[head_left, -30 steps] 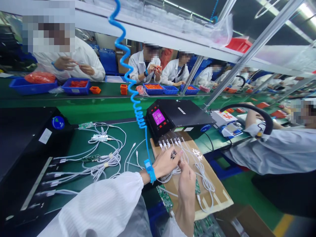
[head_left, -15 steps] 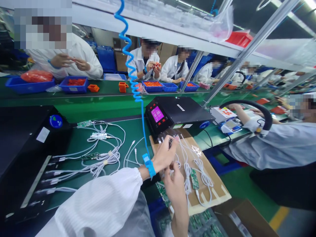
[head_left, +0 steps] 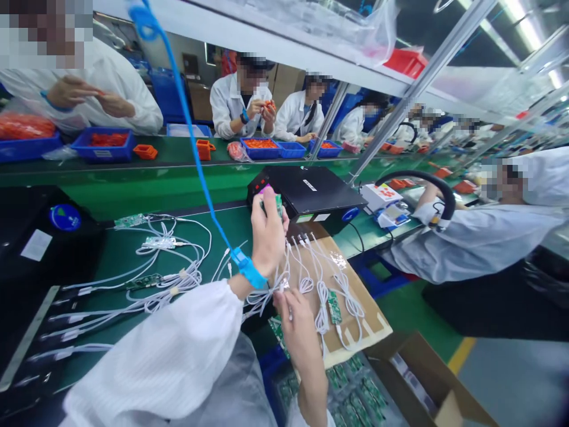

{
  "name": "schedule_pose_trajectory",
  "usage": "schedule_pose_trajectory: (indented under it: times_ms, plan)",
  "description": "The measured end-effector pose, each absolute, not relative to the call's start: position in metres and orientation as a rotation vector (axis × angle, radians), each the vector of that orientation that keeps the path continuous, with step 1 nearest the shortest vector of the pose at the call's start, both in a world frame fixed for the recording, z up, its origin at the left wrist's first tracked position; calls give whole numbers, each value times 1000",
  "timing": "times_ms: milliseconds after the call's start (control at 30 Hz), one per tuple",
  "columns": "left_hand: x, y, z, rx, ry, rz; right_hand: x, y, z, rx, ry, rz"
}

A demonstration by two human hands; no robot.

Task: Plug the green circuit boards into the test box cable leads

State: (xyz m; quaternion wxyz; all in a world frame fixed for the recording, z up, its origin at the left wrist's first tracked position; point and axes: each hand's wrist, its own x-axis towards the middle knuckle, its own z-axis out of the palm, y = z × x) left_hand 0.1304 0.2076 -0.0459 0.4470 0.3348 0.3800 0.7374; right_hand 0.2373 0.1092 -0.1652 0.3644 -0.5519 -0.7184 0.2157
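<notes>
My left hand [head_left: 269, 234], wearing a blue wrist strap [head_left: 249, 268], is raised in front of the black tester [head_left: 315, 193] and grips a green circuit board [head_left: 278, 203], mostly hidden by the fingers. Lower down, my right hand [head_left: 300, 326] pinches the plug end of a white cable [head_left: 284, 286]. Beside it on a cardboard sheet [head_left: 362, 302] lie bundled white cables [head_left: 322, 308], one near a second circuit board [head_left: 334, 307]. Another board [head_left: 278, 332] shows partly behind my right hand.
At left stands another black tester [head_left: 31, 284] with white cables [head_left: 164, 290] running to several boards. Below the cardboard sits a tray of boards [head_left: 355, 391] beside an open carton [head_left: 427, 379]. A coiled blue cord [head_left: 186, 124] crosses the view. Co-workers sit opposite and at right.
My left hand has risen from near the tester's cable row, and the green board now shows in it. My right hand stays low, with the cable plug now visible. The view has shifted right.
</notes>
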Motion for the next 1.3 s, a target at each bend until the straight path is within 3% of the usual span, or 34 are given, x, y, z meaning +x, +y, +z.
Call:
schedule_pose_trajectory:
  times_ms: [267, 533, 833, 933, 1133, 1300]
  plan:
    - [114, 171, -55, 1082, 1029, 1097, 233, 136, -159, -1441, -1794, 597]
    - [81, 173, -67, 961, 1057, 811, 275, 82, -123, -1338, -2092, 766]
    - [85, 169, -75, 1008, 1055, 731, 258, 84, -187, -1518, -2393, 340]
    - [91, 169, -85, 1041, 1030, 712, 259, 91, -185, -1513, -2385, 470]
    - [100, 165, -109, 1169, 986, 688, 295, 103, -145, -1275, -2084, 1162]
    - [116, 161, -118, 1237, 991, 663, 315, 114, -135, -1316, -1590, 1208]
